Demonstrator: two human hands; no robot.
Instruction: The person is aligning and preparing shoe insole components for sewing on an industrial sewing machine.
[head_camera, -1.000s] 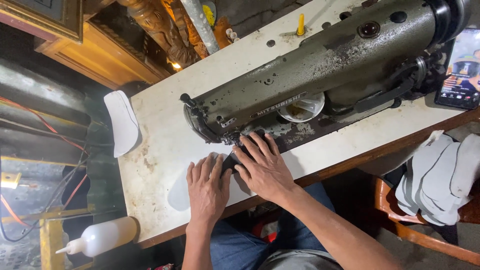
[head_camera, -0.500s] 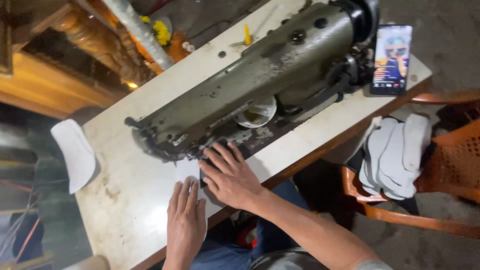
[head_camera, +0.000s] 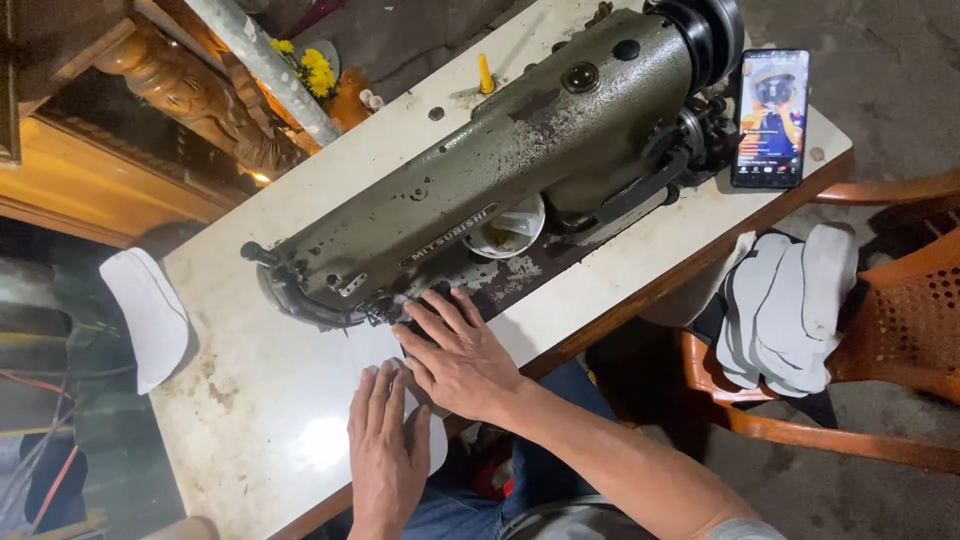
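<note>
An olive-green industrial sewing machine (head_camera: 500, 180) lies across a white table (head_camera: 250, 400). My right hand (head_camera: 455, 350) lies flat, fingers spread, on a piece under the needle end of the machine. My left hand (head_camera: 385, 450) presses flat on a white sole-shaped piece (head_camera: 432, 440) near the table's front edge, just left of my right hand. Both hands press down on the work; most of the piece is hidden beneath them.
A lit phone (head_camera: 770, 115) lies at the table's right end. A stack of white sole pieces (head_camera: 785, 305) rests on an orange plastic chair (head_camera: 900, 330). Another white piece (head_camera: 150, 315) hangs off the table's left edge. Carved wooden furniture (head_camera: 180, 90) stands behind.
The camera view shifted, so the table appears further left and lower. My hands stay flat on the piece by the needle, the left hand now slightly nearer the front edge.
</note>
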